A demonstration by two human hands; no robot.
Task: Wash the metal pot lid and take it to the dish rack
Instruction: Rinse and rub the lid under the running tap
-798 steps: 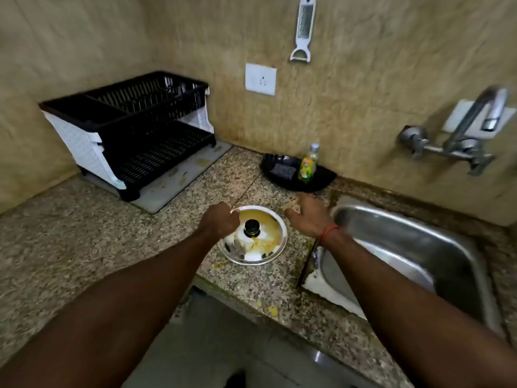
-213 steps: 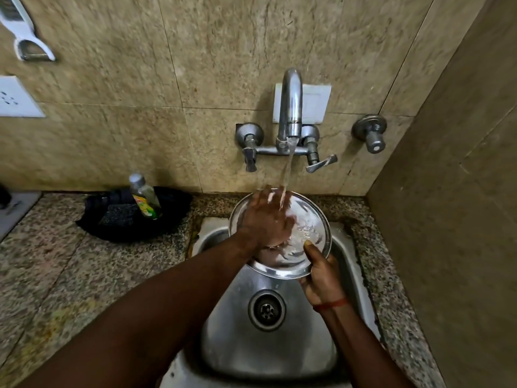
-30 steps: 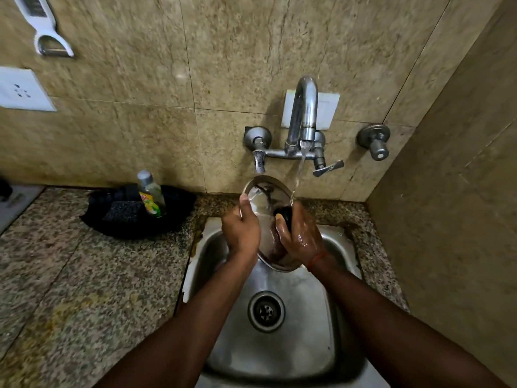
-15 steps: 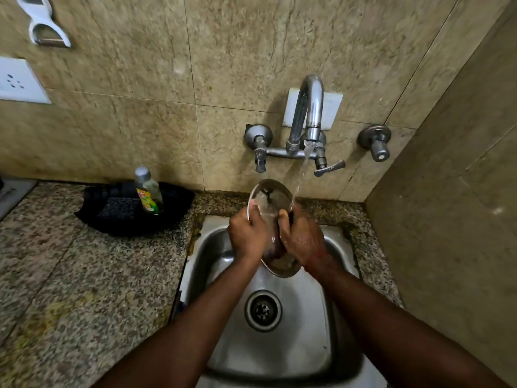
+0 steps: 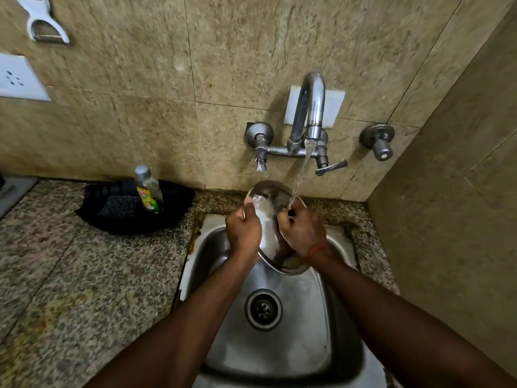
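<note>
The round metal pot lid (image 5: 270, 204) is held almost on edge above the steel sink (image 5: 282, 343), under the water running from the tap (image 5: 310, 107). My left hand (image 5: 244, 230) grips the lid's left rim, thumb over the top edge. My right hand (image 5: 302, 233) is closed on its right side around the dark knob, which is mostly hidden by the fingers. The stream lands on the lid's upper right edge. The dish rack is out of view.
A dish soap bottle (image 5: 147, 190) stands in a black tray (image 5: 134, 212) with a scrub pad on the granite counter (image 5: 84, 275), left of the sink. A wall closes in on the right. A white peeler (image 5: 42, 22) and a socket (image 5: 16, 79) are on the back wall.
Over the last second the lid has turned from facing me to nearly edge-on under the stream. Both hands stay on it, at about the same place.
</note>
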